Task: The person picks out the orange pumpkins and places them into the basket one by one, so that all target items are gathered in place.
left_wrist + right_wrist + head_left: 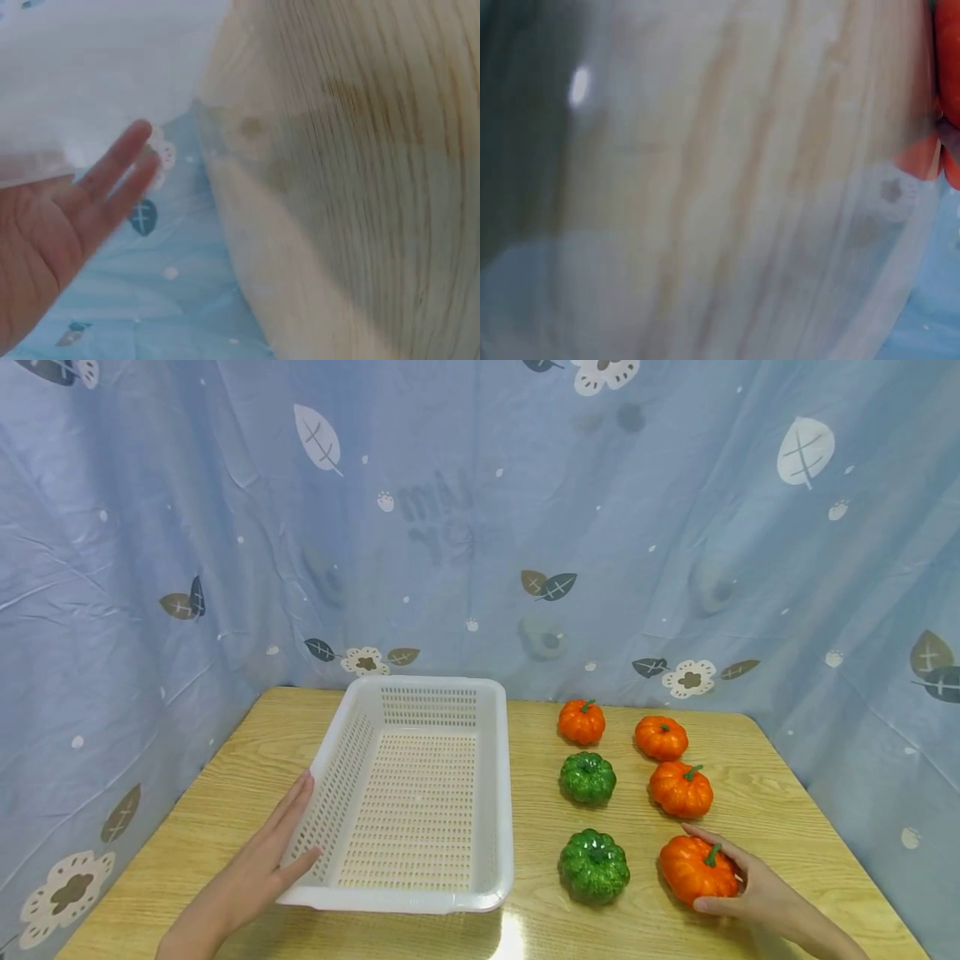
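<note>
Right hand [750,893]: its grip is spread about as wide as the near orange pumpkin [688,867], index finger along the far right side, thumb on the near right side; how the other fingers lie is hidden.
Near orange pumpkin: in the right grip, at the near right of the table [536,827], green stem tilted toward the far right; whether it rests fully on the wood cannot be told.
Left hand [251,868]: fingers straight, thumb spread apart from them, nothing clasped; this grip lies against the left side of the white basket [495,793], thumb over the rim by the near left corner.
White basket: left of all the pumpkins, slotted walls and floor, long sides running near to far.
Right column: beyond the held pumpkin, a middle orange pumpkin [678,792], then a far orange pumpkin [660,740] just past it.
Left column: near green pumpkin [595,868], far green pumpkin [588,780], small orange pumpkin [581,724] farthest.
Backdrop: blue curtain [480,510] with leaves and flowers, beyond the table.
</note>
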### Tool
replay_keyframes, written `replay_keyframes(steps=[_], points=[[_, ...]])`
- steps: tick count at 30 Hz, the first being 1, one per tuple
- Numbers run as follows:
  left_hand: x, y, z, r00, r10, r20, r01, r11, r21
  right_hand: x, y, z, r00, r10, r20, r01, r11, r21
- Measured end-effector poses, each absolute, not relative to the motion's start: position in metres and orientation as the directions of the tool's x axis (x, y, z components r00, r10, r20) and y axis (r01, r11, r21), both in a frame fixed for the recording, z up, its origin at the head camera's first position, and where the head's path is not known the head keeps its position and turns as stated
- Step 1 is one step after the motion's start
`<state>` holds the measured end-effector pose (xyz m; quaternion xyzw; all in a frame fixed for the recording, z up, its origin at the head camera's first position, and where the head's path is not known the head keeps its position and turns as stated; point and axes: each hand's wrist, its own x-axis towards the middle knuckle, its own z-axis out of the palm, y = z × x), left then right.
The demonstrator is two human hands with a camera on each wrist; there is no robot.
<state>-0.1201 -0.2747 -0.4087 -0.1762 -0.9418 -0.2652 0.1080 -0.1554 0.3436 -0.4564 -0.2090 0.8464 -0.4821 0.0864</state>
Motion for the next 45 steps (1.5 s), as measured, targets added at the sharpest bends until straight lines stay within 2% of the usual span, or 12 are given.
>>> replay_keyframes(steps=[3,8,20,25,32,38,45], points=[[-0.123,-0.276,-0.412,-0.885,0.305,0.353,0.455,0.731,0.509,-0.156,0.344,-0.458,-0.896,-0.437,0.079,-0.284,0.427,-0.859],[-0.125,-0.276,-0.414,-0.895,0.288,0.341,0.441,0.687,0.577,-0.154,0.342,-0.456,-0.916,-0.392,0.083,-0.273,0.46,-0.845],[-0.127,-0.277,-0.417,-0.888,0.289,0.358,0.453,0.685,0.57,-0.153,0.326,-0.435,-0.937,-0.325,0.129,-0.26,0.399,-0.879],[-0.127,-0.277,-0.416,-0.893,0.287,0.346,0.444,0.68,0.583,-0.152,0.315,-0.422,-0.94,-0.33,0.09,-0.215,0.364,-0.906],[-0.127,-0.276,-0.416,-0.896,0.283,0.342,0.439,0.678,0.59,-0.151,0.297,-0.409,-0.946,-0.31,0.091,-0.216,0.399,-0.891],[-0.127,-0.275,-0.416,-0.89,0.29,0.351,0.45,0.679,0.58,-0.155,0.285,-0.402,-0.966,-0.253,0.056,-0.156,0.395,-0.905],[-0.126,-0.276,-0.415,-0.9,0.286,0.329,0.433,0.676,0.597,-0.161,0.271,-0.394,-0.968,-0.239,0.08,-0.171,0.387,-0.906]])
